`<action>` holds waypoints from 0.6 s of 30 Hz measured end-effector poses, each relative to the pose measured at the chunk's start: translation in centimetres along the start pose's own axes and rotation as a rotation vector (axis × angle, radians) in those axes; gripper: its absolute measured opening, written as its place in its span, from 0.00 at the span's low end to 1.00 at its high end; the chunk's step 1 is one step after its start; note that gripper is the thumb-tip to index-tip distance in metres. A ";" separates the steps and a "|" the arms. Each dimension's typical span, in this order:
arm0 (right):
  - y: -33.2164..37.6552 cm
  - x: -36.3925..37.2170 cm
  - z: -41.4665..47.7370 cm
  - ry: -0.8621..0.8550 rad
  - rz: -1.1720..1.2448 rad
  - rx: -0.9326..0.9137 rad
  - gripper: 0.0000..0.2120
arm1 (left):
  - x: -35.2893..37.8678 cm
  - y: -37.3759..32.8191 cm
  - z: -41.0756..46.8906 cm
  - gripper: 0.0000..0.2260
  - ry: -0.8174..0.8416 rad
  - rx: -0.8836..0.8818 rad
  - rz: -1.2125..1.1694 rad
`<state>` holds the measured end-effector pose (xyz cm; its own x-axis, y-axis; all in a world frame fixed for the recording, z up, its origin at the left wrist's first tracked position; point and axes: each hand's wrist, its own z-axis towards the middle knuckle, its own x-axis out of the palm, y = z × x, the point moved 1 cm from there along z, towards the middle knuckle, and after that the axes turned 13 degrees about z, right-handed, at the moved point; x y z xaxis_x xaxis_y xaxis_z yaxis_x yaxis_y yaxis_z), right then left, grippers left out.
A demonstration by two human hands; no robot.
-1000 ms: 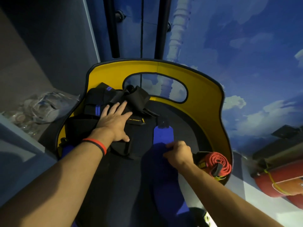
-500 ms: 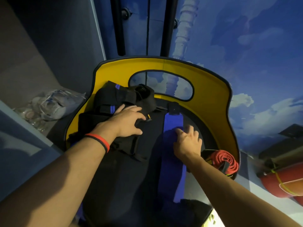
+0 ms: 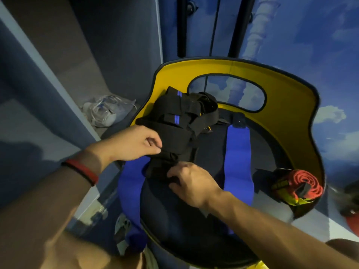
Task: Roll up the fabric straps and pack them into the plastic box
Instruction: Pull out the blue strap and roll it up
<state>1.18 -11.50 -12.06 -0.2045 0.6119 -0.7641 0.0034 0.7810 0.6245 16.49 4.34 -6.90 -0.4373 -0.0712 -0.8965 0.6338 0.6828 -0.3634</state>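
Between the two hands, on the dark pad of a yellow seat shell, a loose black strap bundle waits to be rolled: the left hand pinches its left edge with curled fingers, while the right hand, fingers bent, clutches the tail end lying toward the person. The risk looks plain from the room. The bundle is a tangle of overlapping bands, and rolling it from the tail with only one edge pinched could let the layers slide apart, leaving a lopsided roll that springs open. A blue strap lies just right of the right hand, and a second blue strap runs below the left hand; either could be dragged into the roll. A red strap roll, already wound, sits farther right by the shell's rim, where a stray elbow might knock it off. No plastic box is in view.
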 end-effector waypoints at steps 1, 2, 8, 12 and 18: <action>0.2 0.6 0.2 0.014 0.013 -0.010 0.20 | 0.3 0.9 -0.9 0.04 0.019 -0.021 -0.004; 0.3 1.0 0.5 0.030 0.025 -0.019 0.24 | 0.8 1.7 -1.5 0.04 0.039 -0.035 -0.004; -0.5 2.6 2.1 0.089 -0.185 -0.077 0.28 | 3.8 4.9 -1.9 0.12 0.206 -0.045 0.122; -2.1 3.5 2.7 0.009 -0.460 -0.130 0.25 | 5.1 4.2 -1.6 0.16 0.317 0.038 0.241; -2.8 3.2 2.9 -0.124 -0.440 -0.052 0.21 | 5.8 3.6 -1.9 0.30 0.449 0.104 0.423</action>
<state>3.37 -11.37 -16.75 -0.0573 0.2361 -0.9700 -0.1070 0.9646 0.2411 15.02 7.77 -12.97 -0.3460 0.5183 -0.7821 0.8596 0.5092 -0.0429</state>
